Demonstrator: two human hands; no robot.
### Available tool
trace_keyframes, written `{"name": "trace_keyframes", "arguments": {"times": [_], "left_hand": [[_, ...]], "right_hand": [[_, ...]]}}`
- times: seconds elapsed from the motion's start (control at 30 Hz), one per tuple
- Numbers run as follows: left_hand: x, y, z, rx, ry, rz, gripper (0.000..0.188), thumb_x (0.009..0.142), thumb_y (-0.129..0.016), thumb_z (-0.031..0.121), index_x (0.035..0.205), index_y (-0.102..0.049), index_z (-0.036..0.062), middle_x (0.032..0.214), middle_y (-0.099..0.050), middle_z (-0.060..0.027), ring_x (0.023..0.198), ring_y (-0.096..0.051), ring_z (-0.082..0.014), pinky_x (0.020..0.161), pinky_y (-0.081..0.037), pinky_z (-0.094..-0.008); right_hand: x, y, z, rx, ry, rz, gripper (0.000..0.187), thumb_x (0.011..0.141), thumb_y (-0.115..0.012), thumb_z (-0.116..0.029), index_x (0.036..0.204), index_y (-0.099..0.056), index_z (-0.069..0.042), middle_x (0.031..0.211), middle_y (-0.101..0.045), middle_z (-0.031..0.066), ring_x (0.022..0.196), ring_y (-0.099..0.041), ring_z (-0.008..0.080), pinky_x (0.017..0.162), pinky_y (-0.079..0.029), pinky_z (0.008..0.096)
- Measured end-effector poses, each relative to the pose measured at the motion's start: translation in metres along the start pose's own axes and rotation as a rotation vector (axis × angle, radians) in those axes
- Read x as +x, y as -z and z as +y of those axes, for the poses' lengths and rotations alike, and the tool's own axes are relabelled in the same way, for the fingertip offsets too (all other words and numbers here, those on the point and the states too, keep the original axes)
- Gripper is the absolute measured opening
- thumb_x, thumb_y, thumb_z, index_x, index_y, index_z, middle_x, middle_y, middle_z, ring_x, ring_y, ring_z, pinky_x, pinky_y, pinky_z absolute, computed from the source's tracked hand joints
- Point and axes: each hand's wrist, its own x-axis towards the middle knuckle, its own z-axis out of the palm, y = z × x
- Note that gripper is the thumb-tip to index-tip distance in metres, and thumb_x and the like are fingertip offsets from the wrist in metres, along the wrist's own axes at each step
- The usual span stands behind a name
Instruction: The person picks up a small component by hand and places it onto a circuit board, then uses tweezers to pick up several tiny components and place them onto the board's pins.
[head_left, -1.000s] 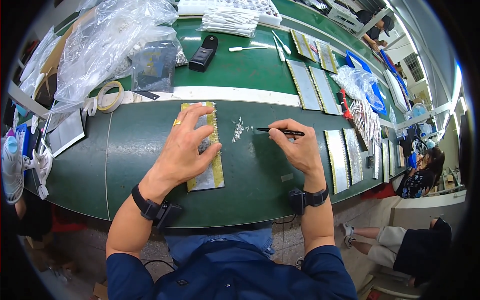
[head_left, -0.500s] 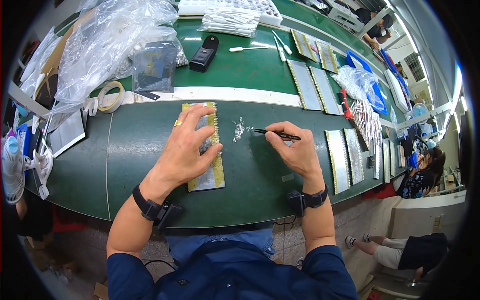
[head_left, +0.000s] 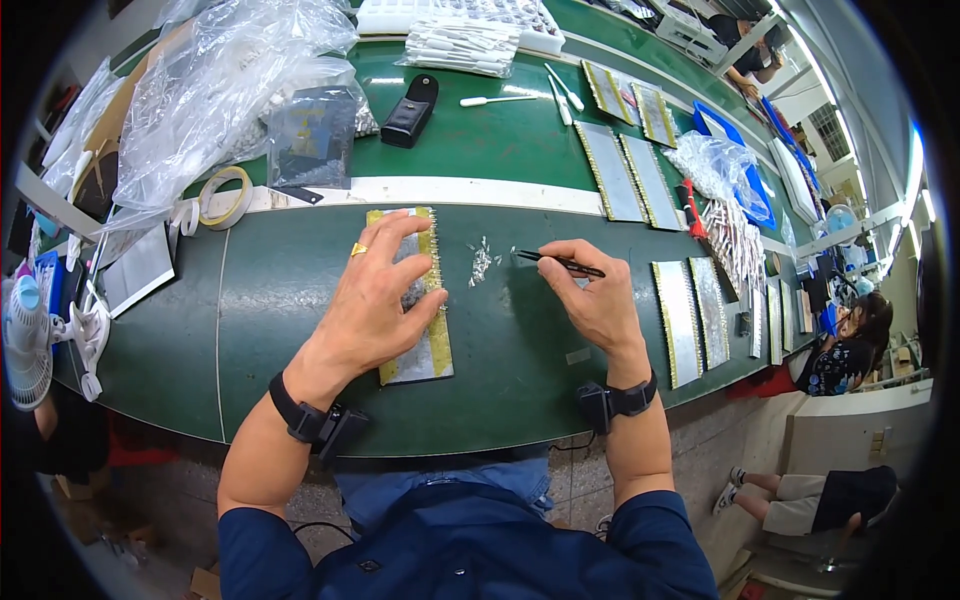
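Observation:
My left hand [head_left: 372, 295] lies with its fingers spread over a grey flat plate [head_left: 425, 365] edged with yellow tape. Its thumb and index finger reach the plate's right edge, where a row of small pale pins stands. Part of the plate is hidden under the hand. In my right hand [head_left: 605, 305] is a pair of black tweezers [head_left: 570, 265], pinched between thumb and fingers and pointing left. A tiny pale piece is at the tweezer tips; whether they grip it I cannot tell. Just left of them, a small heap of tiny whitish pieces [head_left: 482, 264] lies on the green tabletop.
Two similar plates [head_left: 678, 325] lie to the right, more plates [head_left: 612, 170] farther back. Along the far side are a black pouch [head_left: 408, 115], tape rolls [head_left: 228, 196], a large clear plastic bag [head_left: 215, 110] and white swabs [head_left: 497, 100]. A small fan [head_left: 25, 335] stands at the left.
The tweezer tips have shifted slightly right and up, away from the heap, with the right hand nearly in place. My left hand stays on the plate.

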Motion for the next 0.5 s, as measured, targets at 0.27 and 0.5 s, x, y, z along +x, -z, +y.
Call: {"name": "trace_keyframes", "arguments": {"times": [0.27, 0.5], "left_hand": [[-0.001, -0.0003, -0.0026, 0.022, -0.016, 0.005, 0.026, 0.086, -0.088, 0.013, 0.098, -0.071, -0.0034, 0.15, -0.059, -0.0238, 0.146, -0.052, -0.0491, 0.117, -0.049, -0.0562], [0.0, -0.0007, -0.0019, 0.003, -0.016, 0.006, 0.026, 0.086, -0.087, 0.013, 0.098, -0.071, -0.0035, 0.149, -0.06, -0.0239, 0.145, -0.052, -0.0489, 0.117, -0.048, -0.0566]], "right_hand": [[-0.0003, -0.001, 0.0024, 0.022, -0.016, 0.038, 0.018, 0.103, -0.079, -0.012, 0.114, -0.079, 0.003, 0.098, -0.081, 0.0073, 0.088, -0.076, 0.0134, 0.084, -0.061, 0.0288], [-0.0001, -0.0028, 0.0023, 0.034, -0.029, 0.037, 0.017, 0.104, -0.078, -0.011, 0.114, -0.079, 0.003, 0.098, -0.081, 0.0069, 0.089, -0.077, 0.0132, 0.084, -0.061, 0.0286]]}}
